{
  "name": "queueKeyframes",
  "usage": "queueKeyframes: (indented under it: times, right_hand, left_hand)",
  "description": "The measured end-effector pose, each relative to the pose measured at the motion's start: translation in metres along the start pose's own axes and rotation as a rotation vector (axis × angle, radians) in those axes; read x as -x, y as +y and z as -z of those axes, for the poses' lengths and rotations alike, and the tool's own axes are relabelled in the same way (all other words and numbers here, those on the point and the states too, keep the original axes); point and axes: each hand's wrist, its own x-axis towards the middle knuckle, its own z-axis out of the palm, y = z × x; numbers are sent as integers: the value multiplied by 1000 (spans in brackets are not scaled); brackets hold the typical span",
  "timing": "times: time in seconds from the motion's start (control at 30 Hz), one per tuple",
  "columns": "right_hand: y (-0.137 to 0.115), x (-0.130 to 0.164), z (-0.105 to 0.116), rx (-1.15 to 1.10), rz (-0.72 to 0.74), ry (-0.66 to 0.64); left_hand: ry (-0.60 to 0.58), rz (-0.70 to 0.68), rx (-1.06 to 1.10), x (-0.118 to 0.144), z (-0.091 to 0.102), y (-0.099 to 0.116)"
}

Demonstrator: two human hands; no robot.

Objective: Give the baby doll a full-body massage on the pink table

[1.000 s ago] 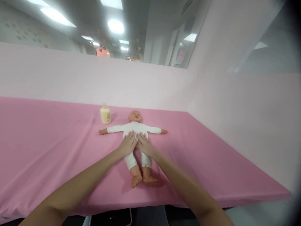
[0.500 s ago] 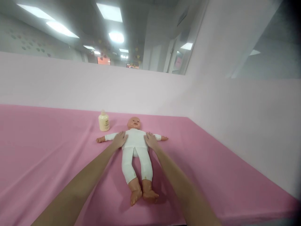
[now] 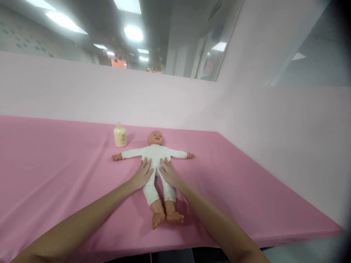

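A baby doll [image 3: 156,151] in a white long-sleeved suit lies face up, its arms stretched out to both sides and its bare feet pointing towards me. My left hand [image 3: 143,174] rests flat on the doll's hip and lower belly on the left side, fingers spread. On the opposite hip lies my right hand [image 3: 169,173], also flat with its fingers apart. The tops of the doll's thighs are partly hidden under my hands. Beyond the doll's left-side hand stands a pale yellow bottle [image 3: 120,136] with dark print, touched by neither hand.
Pink cloth [image 3: 68,157] with some creases covers the table, whose front edge shows at the bottom. A white wall [image 3: 164,102] rises behind and along the right side. Above it, a glass pane [image 3: 153,36] shows ceiling lights.
Both hands have slid from the sides of the doll's chest down to its hips, towards me. The view has tilted slightly downward. Doll and bottle stay in place.
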Motion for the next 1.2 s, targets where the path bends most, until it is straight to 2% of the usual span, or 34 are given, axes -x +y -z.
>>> queueKeyframes:
  times: [0.2, 0.37, 0.63, 0.77, 0.97, 1.07, 1.2]
  right_hand:
    - [-31, 37, 8, 116, 102, -113]
    - [-44, 54, 16, 125, -21, -219]
    - [-51, 49, 17, 140, -62, -237]
    - [-47, 47, 13, 85, -46, -201]
    - [-39, 40, 6, 36, -21, -165]
    - [-36, 38, 6, -21, -11, -132]
    - [-30, 36, 6, -178, -11, -28]
  left_hand:
    - [0, -164, -136, 42, 2, 43]
    - [-19, -199, -207, 50, 6, 52]
    - [51, -194, -161, 46, 0, 52]
    - [76, -212, -71, 44, 2, 47]
    - [66, -161, 65, 38, 6, 43]
    - [86, -98, 170, 34, 6, 39]
    - [176, 74, 372, 27, 10, 26]
